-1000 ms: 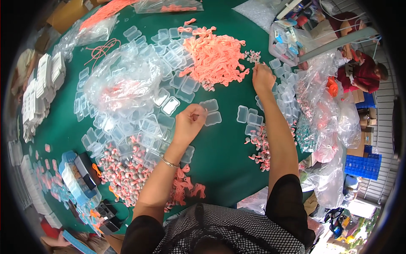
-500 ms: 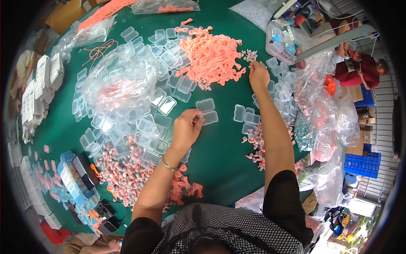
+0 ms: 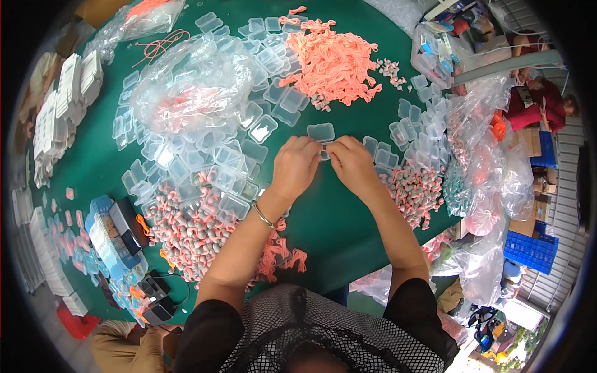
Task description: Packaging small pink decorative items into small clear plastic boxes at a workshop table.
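Observation:
My left hand and my right hand meet over the green table, fingertips nearly touching. Between them is an open, clear plastic case; one half shows beyond the fingers and the other is mostly covered by them. The left fingers are closed on the case's near half. Thumb and forefinger of the right hand are pinched together at the same half; whatever they hold is hidden. Beyond the hands sits a heap of coral-pink cord bundles, with small grey-and-pink pieces at its right.
Many clear cases and a plastic bag spread to the left. Piles of grey-and-pink pieces lie near left and right. White trays are stacked at far left. Another person is at far right.
My right hand has come back from the small grey-and-pink pieces to the case by my left hand. Both hands now meet at the case. The view has shifted.

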Tool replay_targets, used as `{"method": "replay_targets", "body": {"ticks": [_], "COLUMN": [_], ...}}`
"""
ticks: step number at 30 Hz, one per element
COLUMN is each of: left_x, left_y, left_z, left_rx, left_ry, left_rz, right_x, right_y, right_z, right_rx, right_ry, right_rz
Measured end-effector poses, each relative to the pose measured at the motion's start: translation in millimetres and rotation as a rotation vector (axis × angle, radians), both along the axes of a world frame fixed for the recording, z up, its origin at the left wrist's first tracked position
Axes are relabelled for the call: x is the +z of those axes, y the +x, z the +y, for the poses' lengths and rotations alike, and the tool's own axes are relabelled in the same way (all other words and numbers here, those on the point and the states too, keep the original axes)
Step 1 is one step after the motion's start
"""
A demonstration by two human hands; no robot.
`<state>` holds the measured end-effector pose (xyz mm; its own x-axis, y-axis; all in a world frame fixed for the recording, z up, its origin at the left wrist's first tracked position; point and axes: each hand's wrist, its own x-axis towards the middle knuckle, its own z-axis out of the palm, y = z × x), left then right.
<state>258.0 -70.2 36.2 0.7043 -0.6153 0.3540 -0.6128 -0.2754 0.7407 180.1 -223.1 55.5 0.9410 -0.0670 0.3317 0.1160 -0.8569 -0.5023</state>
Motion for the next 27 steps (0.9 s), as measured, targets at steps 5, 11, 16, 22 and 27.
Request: {"method": "replay_targets", "body": {"ticks": [5, 11, 16, 22, 27], "left_x": [-14, -16, -23, -11, -10], "left_y": [3, 3, 7, 4, 2], "left_z": [1, 6, 6, 5, 5], "left_rx": [-0.004, -0.017, -0.069, -0.027, -0.056], "left_ry": [-0.054, -0.093, -0.122, -0.049, -0.008], "left_rz": [0.079, 0.107, 0.108, 0.115, 0.048], "right_x": [-1, -2, -8, -21, -38], "right_y": [10, 12, 25, 63, 83], "right_z": [12, 9, -35, -64, -70], "right_rx": [-0.004, -0.064, -0.169, -0.5, -0.521], "right_ry": [-0.224, 0.204, 0.184, 0.148, -0.051], "right_rz": [0.064, 0.19, -0.044, -0.018, -0.063]}}
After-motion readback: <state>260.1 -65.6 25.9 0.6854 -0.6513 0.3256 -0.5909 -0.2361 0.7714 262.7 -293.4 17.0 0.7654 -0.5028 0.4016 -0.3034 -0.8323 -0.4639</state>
